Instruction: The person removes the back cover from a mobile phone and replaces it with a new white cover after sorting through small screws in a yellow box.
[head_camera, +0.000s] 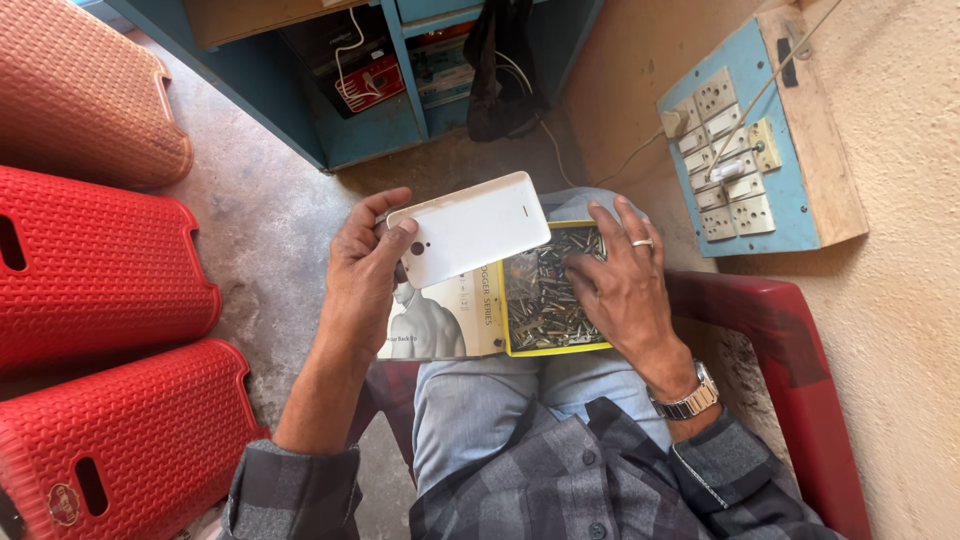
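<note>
I hold a white plastic phone back cover (470, 226) in my left hand (365, 285), thumb on its lower left corner beside the small camera hole and fingers curled behind its left edge, so the smooth outer side faces up at me and the cover hangs tilted over the far left corner of the box on my lap. That keeps it clear of my other hand and easy to look at. My right hand (620, 285), with a ring on one finger and a metal wristwatch (688, 398) at the wrist, lies spread over the shallow yellow-rimmed cardboard box (556, 349), fingertips down among the heap of tiny metal screws (540, 295) that fills it; the fingers are loose and splayed, and I cannot tell whether any screw is pinched between them. The box rests across my knees in grey-blue trousers (480, 400), its printed flap (445, 320) folded out toward the left edge. I sit in a red plastic chair (790, 350). On the wall to my right hangs a blue switchboard with white sockets (745, 150), and stacked red plastic chairs (100, 270) lie on the floor to my left.
</note>
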